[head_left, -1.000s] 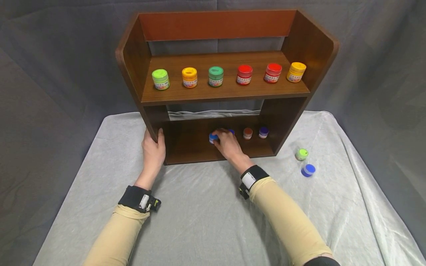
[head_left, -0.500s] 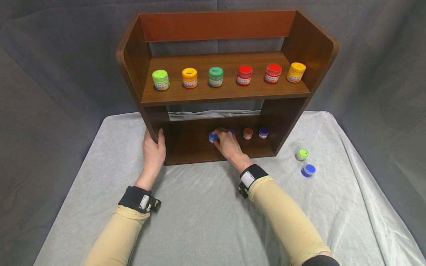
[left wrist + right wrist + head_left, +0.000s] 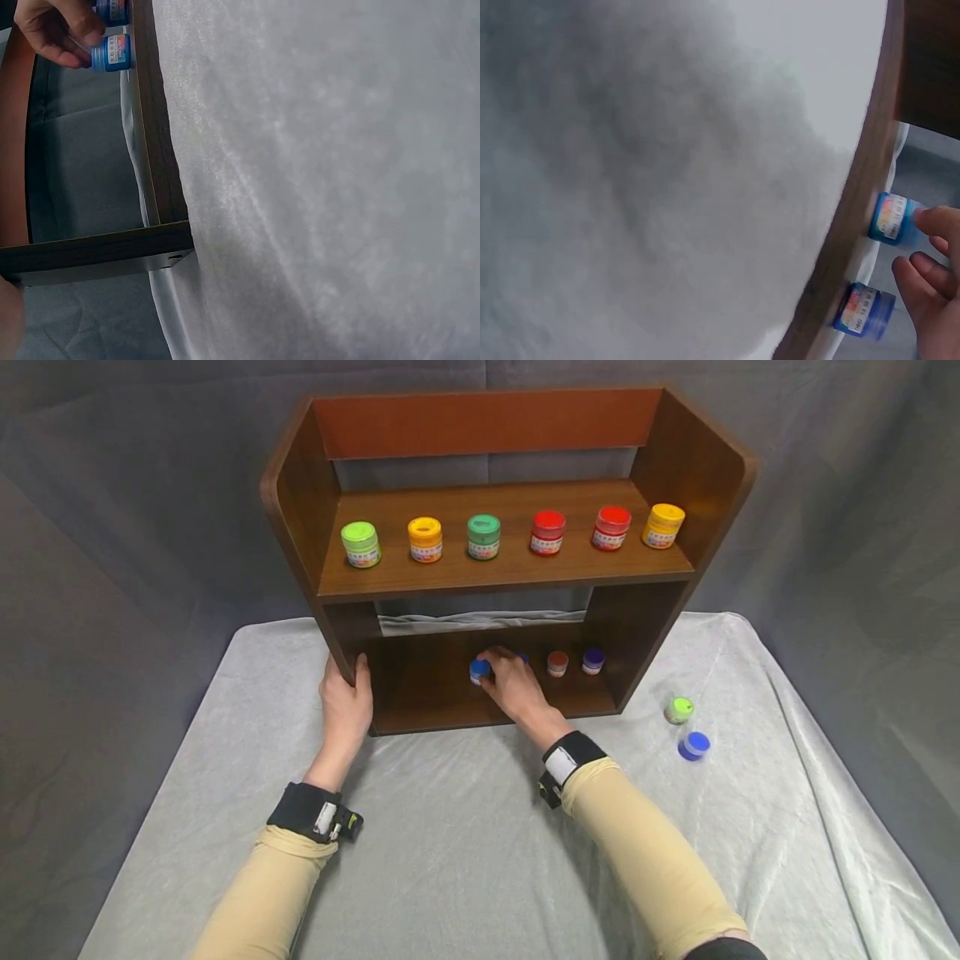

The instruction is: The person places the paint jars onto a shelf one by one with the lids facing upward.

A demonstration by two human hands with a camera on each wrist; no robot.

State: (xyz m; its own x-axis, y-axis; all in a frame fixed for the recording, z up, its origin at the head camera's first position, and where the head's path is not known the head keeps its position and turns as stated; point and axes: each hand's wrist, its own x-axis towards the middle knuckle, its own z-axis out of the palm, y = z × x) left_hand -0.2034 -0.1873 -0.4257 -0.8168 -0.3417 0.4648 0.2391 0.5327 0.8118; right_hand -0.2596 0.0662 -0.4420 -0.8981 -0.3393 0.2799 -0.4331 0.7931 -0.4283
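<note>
My right hand (image 3: 517, 689) pinches a small light-blue paint jar (image 3: 478, 672) that stands upright on the lower board of a brown wooden shelf (image 3: 420, 697). In the right wrist view, fingertips are at the lid end of this blue jar (image 3: 889, 217). A darker blue jar (image 3: 862, 311) stands just beside it, mostly hidden behind the hand in the head view. Further right on that board are a reddish-brown jar (image 3: 557, 664) and a purple jar (image 3: 592, 662). My left hand (image 3: 347, 702) grips the shelf's left side panel, thumb on the inside; its other fingers are largely hidden.
On the upper board stand a light green jar (image 3: 362, 545), a dark green jar (image 3: 483, 537), two yellow-orange and two red ones, in a row. Right of the shelf, a light green jar (image 3: 679, 710) and a blue jar (image 3: 693, 746) rest on the grey cloth (image 3: 450, 860).
The head view has tilted slightly, so the shelf appears a little lower. Both hands and the jars otherwise keep their places.
</note>
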